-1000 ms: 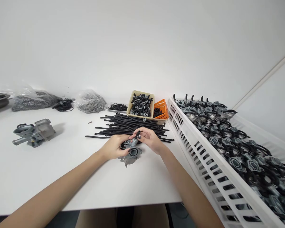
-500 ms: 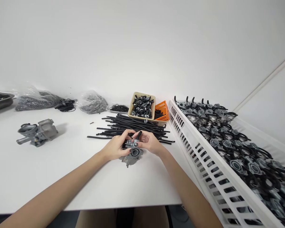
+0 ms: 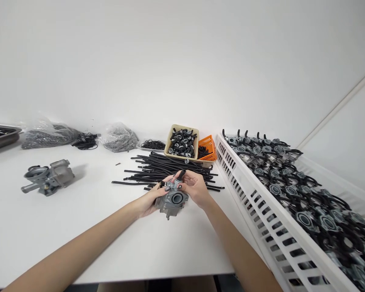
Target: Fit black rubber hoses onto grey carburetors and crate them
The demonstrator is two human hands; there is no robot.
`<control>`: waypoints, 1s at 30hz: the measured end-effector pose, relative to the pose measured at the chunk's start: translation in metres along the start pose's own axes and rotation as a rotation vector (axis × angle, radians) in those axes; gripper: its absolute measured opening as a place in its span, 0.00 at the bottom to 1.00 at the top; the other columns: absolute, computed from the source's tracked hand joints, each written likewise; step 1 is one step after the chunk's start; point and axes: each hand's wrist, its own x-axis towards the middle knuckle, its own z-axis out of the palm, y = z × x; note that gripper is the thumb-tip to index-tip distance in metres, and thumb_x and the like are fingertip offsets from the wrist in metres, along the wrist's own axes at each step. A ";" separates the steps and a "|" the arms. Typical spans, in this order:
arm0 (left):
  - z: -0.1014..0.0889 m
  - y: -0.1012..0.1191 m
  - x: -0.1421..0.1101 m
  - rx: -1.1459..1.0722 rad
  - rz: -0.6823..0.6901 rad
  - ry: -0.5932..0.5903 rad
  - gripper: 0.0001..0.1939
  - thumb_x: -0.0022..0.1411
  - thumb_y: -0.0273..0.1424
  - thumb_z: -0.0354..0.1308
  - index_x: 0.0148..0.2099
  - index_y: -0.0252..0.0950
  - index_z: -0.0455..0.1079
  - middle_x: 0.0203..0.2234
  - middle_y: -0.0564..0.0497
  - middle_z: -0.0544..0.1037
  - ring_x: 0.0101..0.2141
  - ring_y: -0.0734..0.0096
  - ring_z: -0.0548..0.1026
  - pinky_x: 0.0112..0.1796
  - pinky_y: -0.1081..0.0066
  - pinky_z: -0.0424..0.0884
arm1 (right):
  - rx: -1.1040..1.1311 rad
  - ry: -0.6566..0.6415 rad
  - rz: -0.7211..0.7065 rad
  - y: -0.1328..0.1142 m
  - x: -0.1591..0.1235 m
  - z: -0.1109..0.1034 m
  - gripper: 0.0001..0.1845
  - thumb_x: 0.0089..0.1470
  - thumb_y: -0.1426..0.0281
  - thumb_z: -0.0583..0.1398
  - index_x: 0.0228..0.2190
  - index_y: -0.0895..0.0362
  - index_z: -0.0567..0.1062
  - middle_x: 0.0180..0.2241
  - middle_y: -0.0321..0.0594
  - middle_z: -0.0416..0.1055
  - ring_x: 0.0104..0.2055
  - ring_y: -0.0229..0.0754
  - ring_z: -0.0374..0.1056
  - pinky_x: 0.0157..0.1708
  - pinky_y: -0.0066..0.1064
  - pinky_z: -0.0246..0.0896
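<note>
Both hands hold a grey metal carburetor [image 3: 172, 201] above the near middle of the table. My left hand [image 3: 150, 199] is closed around its left side, with the fingers partly hidden behind the body. At the upper right, my right hand [image 3: 194, 188] grips the top, thumb and fingers around the base of a black rubber cap [image 3: 181, 175] that points up. The round bore of the carburetor faces me. Behind the hands lies a pile of black rubber hoses [image 3: 167, 164]. A second carburetor [image 3: 50, 177] rests on the table at the left.
A long white crate [image 3: 270, 221] full of carburetors stands on the right. Along the wall are a cream basket [image 3: 169, 152] of black fittings, an orange basket [image 3: 213, 149], a shallow tray [image 3: 142, 147] of black rings, plastic bags [image 3: 118, 138] of small parts and a metal tray [image 3: 6, 140].
My left hand has shifted from over the carburetor's top to its left side, uncovering more of the body. The carburetor has turned slightly; my right hand keeps its hold near the black cap.
</note>
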 end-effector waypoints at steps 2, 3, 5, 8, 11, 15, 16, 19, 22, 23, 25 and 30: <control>0.003 -0.001 -0.002 -0.080 -0.089 0.008 0.38 0.52 0.44 0.67 0.61 0.41 0.59 0.44 0.41 0.78 0.38 0.50 0.80 0.29 0.62 0.77 | -0.005 0.051 -0.007 0.005 0.001 -0.003 0.18 0.45 0.61 0.70 0.36 0.56 0.76 0.32 0.40 0.77 0.37 0.43 0.74 0.42 0.36 0.68; 0.005 -0.001 -0.002 -0.097 -0.091 0.031 0.39 0.51 0.43 0.68 0.62 0.41 0.58 0.43 0.40 0.78 0.37 0.50 0.80 0.26 0.62 0.78 | -0.016 0.076 -0.004 0.007 0.002 -0.005 0.19 0.45 0.60 0.70 0.38 0.56 0.76 0.33 0.41 0.77 0.38 0.44 0.74 0.43 0.36 0.68; 0.008 -0.001 -0.001 -0.116 -0.050 0.106 0.40 0.50 0.40 0.69 0.62 0.41 0.58 0.42 0.41 0.79 0.33 0.52 0.81 0.23 0.63 0.78 | -0.050 0.138 0.000 0.009 0.003 -0.011 0.22 0.46 0.59 0.68 0.42 0.55 0.76 0.37 0.42 0.77 0.41 0.44 0.73 0.44 0.36 0.67; 0.008 0.007 0.001 -0.172 0.042 0.220 0.42 0.48 0.38 0.70 0.62 0.40 0.57 0.38 0.43 0.80 0.31 0.53 0.81 0.20 0.65 0.77 | -0.111 0.287 0.007 0.009 0.004 -0.025 0.20 0.51 0.56 0.64 0.43 0.54 0.76 0.40 0.43 0.77 0.41 0.42 0.72 0.41 0.34 0.66; 0.002 0.025 0.001 -0.236 0.160 0.350 0.38 0.52 0.37 0.67 0.62 0.39 0.58 0.38 0.43 0.80 0.33 0.52 0.81 0.21 0.66 0.78 | -0.232 0.349 0.071 0.005 0.004 -0.037 0.13 0.53 0.59 0.62 0.37 0.55 0.76 0.36 0.41 0.77 0.35 0.40 0.71 0.36 0.32 0.65; -0.014 0.049 0.000 -0.246 0.251 0.531 0.23 0.62 0.36 0.57 0.57 0.35 0.63 0.38 0.41 0.81 0.35 0.56 0.82 0.26 0.68 0.80 | -0.636 0.115 0.091 -0.001 0.000 -0.038 0.04 0.52 0.68 0.62 0.31 0.55 0.77 0.30 0.38 0.75 0.31 0.39 0.67 0.34 0.32 0.62; -0.018 0.053 -0.001 -0.252 0.262 0.569 0.20 0.63 0.36 0.55 0.55 0.33 0.65 0.37 0.41 0.81 0.35 0.58 0.82 0.26 0.69 0.80 | -0.764 0.031 0.068 -0.002 -0.002 -0.035 0.02 0.52 0.71 0.62 0.30 0.55 0.77 0.30 0.37 0.75 0.32 0.39 0.67 0.36 0.33 0.62; -0.025 0.059 -0.001 -0.266 0.289 0.646 0.16 0.65 0.37 0.53 0.50 0.31 0.68 0.36 0.41 0.81 0.34 0.60 0.82 0.28 0.71 0.80 | -1.027 -0.168 0.011 0.000 -0.008 -0.025 0.05 0.51 0.76 0.63 0.28 0.54 0.78 0.31 0.37 0.74 0.37 0.40 0.66 0.43 0.34 0.61; -0.026 0.060 0.000 -0.266 0.317 0.676 0.14 0.64 0.37 0.54 0.47 0.32 0.69 0.35 0.43 0.81 0.33 0.61 0.82 0.28 0.71 0.80 | -1.113 -0.236 0.016 0.005 -0.010 -0.017 0.04 0.51 0.76 0.64 0.28 0.55 0.78 0.32 0.38 0.73 0.39 0.41 0.66 0.43 0.34 0.61; -0.026 0.060 0.000 -0.266 0.322 0.679 0.14 0.64 0.37 0.54 0.46 0.32 0.69 0.34 0.43 0.81 0.33 0.62 0.82 0.28 0.71 0.80 | -1.126 -0.235 0.013 0.006 -0.011 -0.016 0.04 0.52 0.76 0.64 0.30 0.55 0.78 0.33 0.38 0.73 0.39 0.42 0.66 0.43 0.35 0.62; -0.027 0.060 0.001 -0.263 0.325 0.680 0.14 0.63 0.37 0.55 0.46 0.33 0.69 0.34 0.43 0.81 0.33 0.62 0.82 0.27 0.71 0.80 | -1.146 -0.215 0.005 0.007 -0.010 -0.015 0.06 0.52 0.77 0.63 0.33 0.55 0.77 0.35 0.39 0.73 0.41 0.43 0.66 0.43 0.36 0.62; -0.028 0.059 0.000 -0.252 0.336 0.683 0.16 0.62 0.39 0.57 0.47 0.34 0.69 0.35 0.44 0.81 0.33 0.63 0.81 0.27 0.71 0.80 | -1.244 -0.223 0.005 0.004 -0.012 -0.011 0.06 0.54 0.78 0.61 0.31 0.55 0.77 0.35 0.40 0.72 0.40 0.44 0.66 0.42 0.37 0.63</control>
